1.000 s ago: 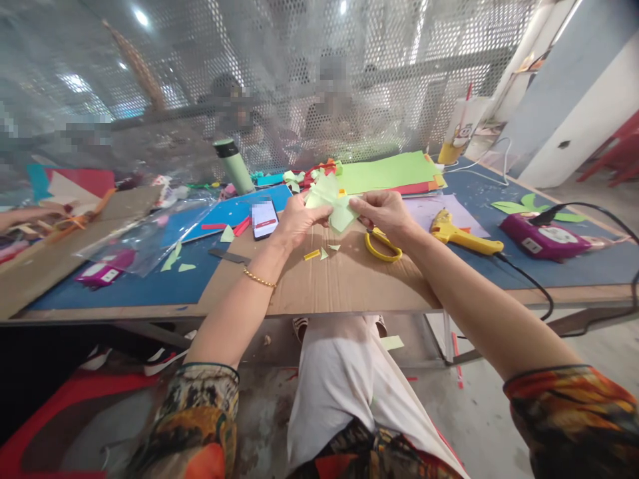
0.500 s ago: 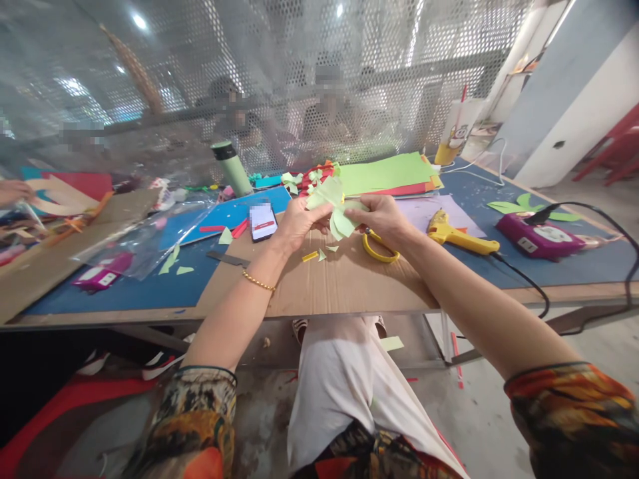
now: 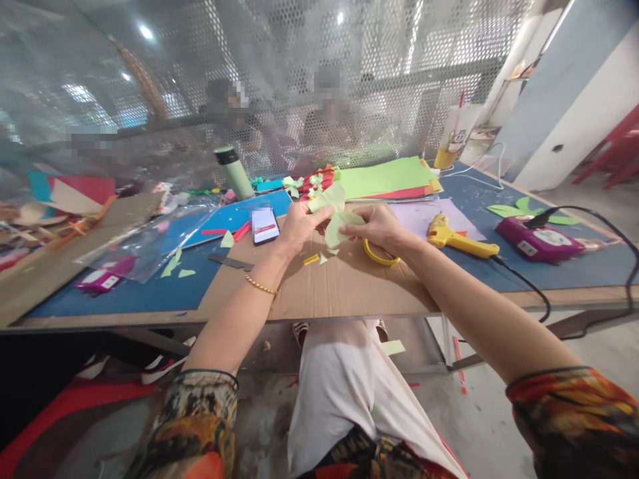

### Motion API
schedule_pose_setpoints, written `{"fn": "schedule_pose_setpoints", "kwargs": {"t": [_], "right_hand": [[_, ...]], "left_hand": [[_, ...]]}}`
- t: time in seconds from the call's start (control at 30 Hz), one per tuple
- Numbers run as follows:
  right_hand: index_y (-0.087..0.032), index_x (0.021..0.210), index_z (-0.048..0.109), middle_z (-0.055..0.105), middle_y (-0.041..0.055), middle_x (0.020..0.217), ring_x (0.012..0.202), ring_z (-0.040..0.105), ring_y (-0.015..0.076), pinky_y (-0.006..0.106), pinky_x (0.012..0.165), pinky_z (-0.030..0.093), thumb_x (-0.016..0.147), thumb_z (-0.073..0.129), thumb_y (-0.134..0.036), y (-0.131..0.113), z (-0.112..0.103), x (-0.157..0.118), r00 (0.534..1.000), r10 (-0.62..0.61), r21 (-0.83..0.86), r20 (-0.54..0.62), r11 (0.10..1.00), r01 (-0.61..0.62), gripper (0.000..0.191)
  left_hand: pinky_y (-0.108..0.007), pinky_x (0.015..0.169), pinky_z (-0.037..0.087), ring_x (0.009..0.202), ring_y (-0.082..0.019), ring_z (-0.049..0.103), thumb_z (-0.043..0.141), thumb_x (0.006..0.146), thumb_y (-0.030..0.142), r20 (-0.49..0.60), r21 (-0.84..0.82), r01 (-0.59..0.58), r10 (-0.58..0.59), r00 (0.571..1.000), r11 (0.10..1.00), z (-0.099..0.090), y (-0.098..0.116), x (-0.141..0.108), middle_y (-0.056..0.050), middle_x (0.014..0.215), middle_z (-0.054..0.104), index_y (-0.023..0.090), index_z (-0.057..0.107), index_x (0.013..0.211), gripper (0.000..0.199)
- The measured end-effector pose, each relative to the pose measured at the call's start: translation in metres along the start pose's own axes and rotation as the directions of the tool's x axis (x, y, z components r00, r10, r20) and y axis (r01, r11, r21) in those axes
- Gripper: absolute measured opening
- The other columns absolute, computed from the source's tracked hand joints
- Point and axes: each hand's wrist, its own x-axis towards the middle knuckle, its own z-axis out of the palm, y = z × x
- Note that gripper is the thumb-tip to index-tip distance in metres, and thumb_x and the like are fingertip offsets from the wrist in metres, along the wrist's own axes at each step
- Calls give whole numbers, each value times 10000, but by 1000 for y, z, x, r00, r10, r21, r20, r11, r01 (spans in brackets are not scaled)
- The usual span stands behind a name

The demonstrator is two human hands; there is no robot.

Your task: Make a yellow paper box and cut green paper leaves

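Pale green paper (image 3: pixel 337 229) is being held between the left hand (image 3: pixel 298 226) and the right hand (image 3: pixel 378 225), both pinching it.
Brown cardboard (image 3: pixel 319 289) is lying beneath both hands; a yellow glue gun (image 3: pixel 462 241) is resting to the right of the right hand, a phone (image 3: pixel 264 226) near the left, a yellow ring-shaped handle (image 3: pixel 383 261) just below the right, and small green scraps (image 3: pixel 323 259) below, between the two.

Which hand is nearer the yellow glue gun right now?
The right hand: it is left of the glue gun, at the pale green paper; the left hand is farther left, across the paper.
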Motion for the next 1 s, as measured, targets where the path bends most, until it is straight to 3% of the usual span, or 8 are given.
{"fn": "schedule_pose_setpoints", "kwargs": {"t": [0.1, 0.23, 0.4, 0.53, 0.7, 0.87, 1.0], "right_hand": [[-189, 661, 665, 603, 1, 670, 644, 505, 127, 271, 577, 373, 719, 888, -743, -2, -2, -1, 998, -67, -56, -15, 996, 66, 600], [-181, 679, 683, 599, 10, 666, 640, 507, 129, 272, 579, 368, 737, 814, -860, 2, -2, 1, 996, -83, 54, -34, 995, 85, 694], [-177, 669, 715, 637, 2, 651, 618, 536, 116, 257, 584, 415, 615, 960, -717, 11, 2, 4, 999, -9, 174, -51, 985, 17, 596], [-178, 654, 704, 657, 8, 664, 625, 559, 122, 269, 595, 445, 599, 989, -617, 10, 3, 3, 998, 15, 197, -61, 980, -3, 525], [-193, 632, 684, 642, 2, 636, 601, 532, 119, 274, 558, 424, 573, 987, -647, 3, 4, 0, 998, 59, 196, -35, 979, -51, 549], [-189, 619, 682, 631, -12, 632, 605, 527, 105, 262, 562, 412, 559, 1014, -653, 1, 5, -2, 998, 52, 191, 35, 980, -58, 574], [-190, 626, 684, 653, -2, 648, 620, 540, 118, 267, 564, 405, 516, 1031, -660, 5, 5, 1, 998, 52, 196, 21, 979, -55, 595]], "left_hand": [[-249, 548, 507, 551, -117, 605, 961, 714, 465, 25, 18, -43, 43, 999, 999, 0, 0, -1, -17, 614, 694, 156, 706, 669, 403], [-239, 525, 458, 519, -95, 539, 942, 719, 513, 80, 45, -103, 99, 992, 994, -1, -1, -1, 3, 555, 624, 174, 653, 590, 463], [-234, 499, 413, 513, -80, 504, 989, 641, 518, 79, -8, -46, 47, 996, 999, 0, -1, -2, 14, 572, 622, 164, 688, 622, 465], [-236, 531, 460, 572, -101, 581, 1007, 639, 457, 55, -49, 8, -5, 998, 999, 3, -2, -3, -19, 683, 720, 139, 767, 744, 412], [-233, 518, 445, 550, -96, 564, 987, 697, 399, 36, -35, 1, 0, 999, 999, 4, -2, -4, -9, 654, 707, 142, 751, 727, 350], [-226, 441, 331, 445, -62, 451, 988, 739, 476, 90, -18, -35, 36, 995, 999, 4, 1, -3, 24, 509, 581, 164, 653, 591, 481], [-228, 441, 355, 435, -67, 466, 978, 762, 548, 138, -38, -31, 35, 990, 999, 3, -2, -2, 14, 496, 583, 168, 647, 590, 532]]}}
